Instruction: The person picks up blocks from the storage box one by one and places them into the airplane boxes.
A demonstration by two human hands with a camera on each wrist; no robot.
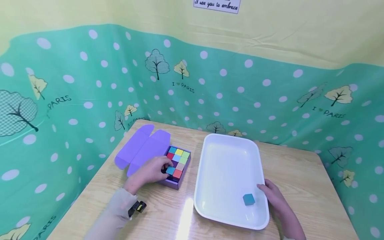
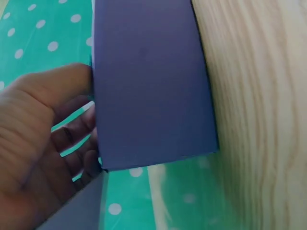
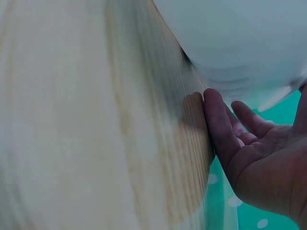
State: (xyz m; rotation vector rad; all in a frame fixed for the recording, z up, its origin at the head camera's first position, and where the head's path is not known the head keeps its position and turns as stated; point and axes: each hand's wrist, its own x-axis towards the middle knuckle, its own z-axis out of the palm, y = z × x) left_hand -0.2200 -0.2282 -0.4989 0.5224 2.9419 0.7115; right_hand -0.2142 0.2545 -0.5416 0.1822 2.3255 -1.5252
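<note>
My left hand [image 1: 153, 169] reaches into the top of a purple box [image 1: 185, 171] of coloured cubes. Its thumb and fingers pinch a blue cube [image 1: 170, 170] near the front of the box. Seen from the left wrist, the box's purple wall [image 2: 153, 91] hides the fingertips. The right hand [image 1: 272, 193] grips the right rim of a white tray [image 1: 228, 220], thumb over the edge. In the right wrist view its fingers [image 3: 221, 120] lie against the tray's outer side, close to the table. A single teal cube [image 1: 248, 199] sits inside the tray near that hand.
The box's purple lid [image 1: 147, 150] is folded back to the left on the wooden table [image 1: 303, 186]. Red, yellow, green and other cubes fill rows in the box. A green and yellow patterned cloth [image 1: 198, 73] hangs behind and at both sides.
</note>
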